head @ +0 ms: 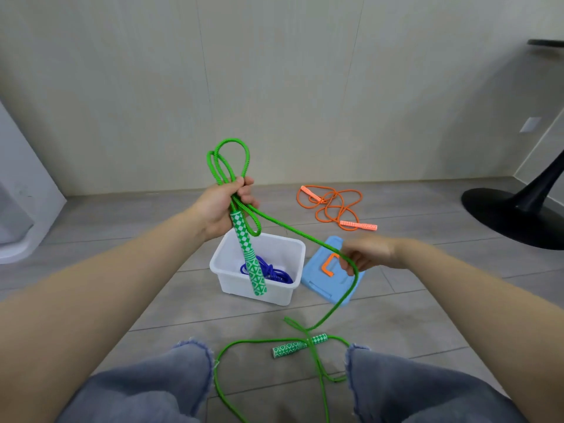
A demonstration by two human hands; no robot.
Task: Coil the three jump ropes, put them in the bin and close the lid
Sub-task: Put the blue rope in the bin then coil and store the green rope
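Coiling green rope: my left hand fists loops and one handle above bin, right hand loosely pinches the slack — I'd feed even loops, keeping floor tail untangled.

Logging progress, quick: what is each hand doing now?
Left hand: closed on green rope loops and one handle.
Right hand: blurred; rope runs through its fingers, grip unclear.

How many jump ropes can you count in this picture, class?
3. The green rope is held in both hands, the blue rope lies coiled in the white bin, and the orange rope lies loose on the floor behind.
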